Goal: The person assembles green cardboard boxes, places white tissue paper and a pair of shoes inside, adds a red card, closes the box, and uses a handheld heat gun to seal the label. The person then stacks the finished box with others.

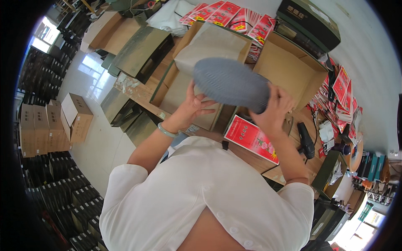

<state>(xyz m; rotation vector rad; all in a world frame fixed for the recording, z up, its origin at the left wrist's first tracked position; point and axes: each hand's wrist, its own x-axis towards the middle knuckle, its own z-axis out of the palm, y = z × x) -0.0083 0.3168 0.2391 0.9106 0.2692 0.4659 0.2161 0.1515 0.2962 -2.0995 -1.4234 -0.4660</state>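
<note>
A grey shoe [230, 81] is held above the worktable with its ridged sole turned toward me; its edges are slightly blurred. My right hand [274, 106] is closed around one end of it. Below the other end, my left hand [193, 108] has its fingers spread; whether a fingertip touches the shoe I cannot tell. Behind and under the shoe stands an opened shoe box [165, 85] lined with pale wrapping paper [215, 44]. To the right of that lies its brown-lined lid or a second open box [289, 62].
A red printed packet [251, 139] lies by my right forearm, near a black hair dryer [306, 140]. Piles of red packets [224, 14] spread along the back and right. Closed dark green boxes [144, 52] stand at left, cartons [75, 117] on the floor.
</note>
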